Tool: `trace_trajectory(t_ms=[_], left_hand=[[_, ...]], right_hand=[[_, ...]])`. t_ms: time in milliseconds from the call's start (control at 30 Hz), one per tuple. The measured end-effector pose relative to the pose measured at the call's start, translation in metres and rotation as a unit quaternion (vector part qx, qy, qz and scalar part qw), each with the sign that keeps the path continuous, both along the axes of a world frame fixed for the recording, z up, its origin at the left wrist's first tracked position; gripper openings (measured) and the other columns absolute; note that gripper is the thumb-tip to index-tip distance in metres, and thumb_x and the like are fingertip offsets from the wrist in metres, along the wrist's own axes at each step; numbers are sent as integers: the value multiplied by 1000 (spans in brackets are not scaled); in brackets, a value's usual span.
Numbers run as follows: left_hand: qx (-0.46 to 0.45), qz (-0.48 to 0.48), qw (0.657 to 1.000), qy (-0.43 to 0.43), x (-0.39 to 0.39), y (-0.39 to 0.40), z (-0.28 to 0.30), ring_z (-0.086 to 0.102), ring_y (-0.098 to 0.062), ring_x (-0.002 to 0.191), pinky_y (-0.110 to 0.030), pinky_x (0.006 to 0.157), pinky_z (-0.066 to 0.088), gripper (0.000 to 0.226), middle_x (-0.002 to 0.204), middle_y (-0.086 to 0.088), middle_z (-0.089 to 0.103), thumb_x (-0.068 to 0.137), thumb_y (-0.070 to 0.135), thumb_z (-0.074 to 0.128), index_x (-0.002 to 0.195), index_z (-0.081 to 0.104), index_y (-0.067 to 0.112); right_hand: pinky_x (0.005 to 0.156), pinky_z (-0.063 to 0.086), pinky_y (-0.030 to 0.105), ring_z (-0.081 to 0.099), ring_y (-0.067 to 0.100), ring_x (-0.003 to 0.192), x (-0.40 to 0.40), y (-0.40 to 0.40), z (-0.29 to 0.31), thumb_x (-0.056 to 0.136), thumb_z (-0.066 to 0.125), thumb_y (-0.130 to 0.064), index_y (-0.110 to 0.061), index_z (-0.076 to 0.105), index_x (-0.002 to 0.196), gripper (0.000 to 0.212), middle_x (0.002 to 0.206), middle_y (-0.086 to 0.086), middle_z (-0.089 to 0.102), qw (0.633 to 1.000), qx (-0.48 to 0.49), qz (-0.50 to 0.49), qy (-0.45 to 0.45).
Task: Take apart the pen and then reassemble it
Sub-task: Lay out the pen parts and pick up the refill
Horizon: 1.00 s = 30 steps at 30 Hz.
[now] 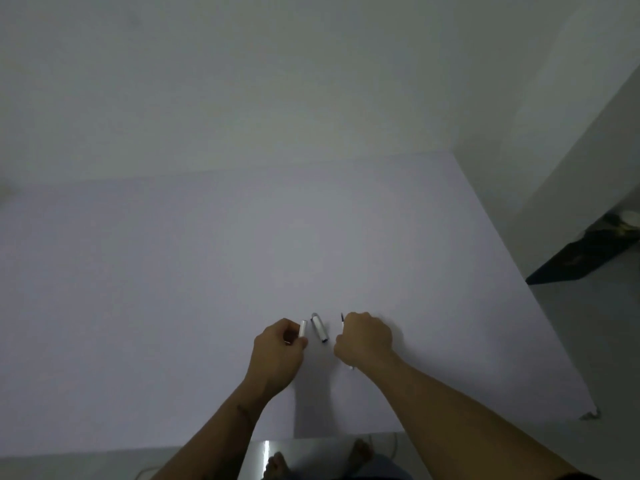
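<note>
The pen is in pieces on the white table [207, 271]. A silver cap [319, 327] lies on the table between my two hands. My left hand [278, 351] pinches a short white barrel piece [302, 329], which points up out of my fingers. My right hand [365, 337] is closed around a thin refill [342, 320]; its dark tip sticks up above my knuckles and a small bit shows below my wrist. Most of the refill is hidden by the hand.
The table's right edge runs diagonally from the far corner to a metal bracket [590, 415]. A dark flat object [581, 258] lies on the floor to the right. My feet [277, 462] show below the near edge.
</note>
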<state>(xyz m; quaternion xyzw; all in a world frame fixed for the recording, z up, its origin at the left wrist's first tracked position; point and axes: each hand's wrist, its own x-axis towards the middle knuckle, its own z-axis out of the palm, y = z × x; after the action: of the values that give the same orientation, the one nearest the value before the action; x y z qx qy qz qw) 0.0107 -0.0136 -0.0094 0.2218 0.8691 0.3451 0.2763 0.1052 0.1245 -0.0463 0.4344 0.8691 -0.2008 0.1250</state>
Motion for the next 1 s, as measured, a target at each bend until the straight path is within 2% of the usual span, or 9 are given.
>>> trace_trajectory(t_ms=[200,333,400,533,600,667,767,833,1000], left_hand=[[3,11,1000,-3,-4,-6,6,67,-24,75,-39,72,59,2,82,-4,69,87,16,65,87,67,16],[1,1,1000,-1,-6,-10,6,67,-26,76,-43,73,60,2,82,-5,69,86,17,65,86,67,16],[4,-5,1000,2,-9,-11,6,67,-24,75,-42,72,61,1,82,-4,68,87,17,65,85,66,16],[7,-5,1000,5,-16,-14,8,66,-19,74,-39,72,60,6,81,2,68,85,18,66,82,65,22],[5,-5,1000,7,-18,-15,7,65,-17,73,-37,71,59,8,79,3,67,84,19,67,79,64,24],[3,-8,1000,7,-19,-16,6,63,-15,73,-33,69,56,8,79,4,66,84,20,67,78,63,24],[1,-15,1000,0,-21,-15,5,62,-16,76,-31,70,55,8,81,2,66,85,19,67,79,63,22],[1,-19,1000,-2,-22,-14,5,63,-19,78,-29,70,54,7,82,1,66,86,18,67,80,63,21],[14,-23,1000,-1,-26,-17,9,61,-21,77,-22,64,48,8,82,-3,65,86,17,68,80,63,18]], right_hand=[[61,43,27,68,26,94,-3,-8,7,71,65,-23,-17,64,96,26,102,4,69,998,-46,-33,-4],[59,45,25,68,24,87,2,-10,10,73,61,-19,-15,65,100,27,98,3,69,998,-43,-7,-35],[57,44,25,68,24,84,3,-11,13,72,60,-22,-15,64,96,25,94,3,69,999,-47,-11,-21],[61,45,26,68,28,83,-7,-6,37,68,54,-40,-16,60,82,28,89,5,69,993,-62,-75,64],[56,45,25,66,25,69,-17,-1,52,66,57,-35,-14,62,70,22,73,2,68,979,-95,-116,140],[51,45,26,60,20,54,-27,1,65,66,58,-28,-11,57,58,19,55,-2,61,956,-123,-144,226],[54,56,32,69,22,59,-41,-4,77,72,58,-24,-8,63,67,17,62,4,70,925,-153,-161,308],[52,55,29,70,19,59,-45,-10,80,75,58,-24,-14,66,68,14,63,1,72,909,-164,-179,339],[53,54,26,69,15,57,-48,-20,78,77,58,-23,-17,66,70,13,63,-1,72,901,-163,-199,349]])
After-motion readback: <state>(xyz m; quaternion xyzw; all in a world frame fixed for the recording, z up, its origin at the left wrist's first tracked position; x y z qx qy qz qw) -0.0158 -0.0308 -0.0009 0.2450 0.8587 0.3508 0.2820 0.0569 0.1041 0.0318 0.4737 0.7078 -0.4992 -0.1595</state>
